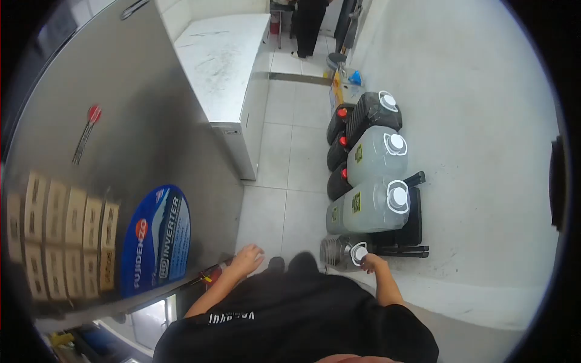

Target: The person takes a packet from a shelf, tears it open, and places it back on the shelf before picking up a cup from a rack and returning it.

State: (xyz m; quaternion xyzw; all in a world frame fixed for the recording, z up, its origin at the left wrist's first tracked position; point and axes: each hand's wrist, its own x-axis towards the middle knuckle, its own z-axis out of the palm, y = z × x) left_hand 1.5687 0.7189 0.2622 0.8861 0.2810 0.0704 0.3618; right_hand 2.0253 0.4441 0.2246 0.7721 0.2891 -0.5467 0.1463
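Both hands are apart, left hand (247,260) open, right hand (371,264) at a white cap (359,251), grip unclear.

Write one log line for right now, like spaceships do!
right hand: at white cap of nearest jug | left hand: open | another person: standing farther away

Blue oval sticker (156,241) on the steel panel (151,115): "FUJIDENZO" and "HD INVERTER". White lettering on the black shirt (284,311) is only partly legible. Print on the yellow-green labels (356,202) of the clear jugs (372,209) is too small to read.
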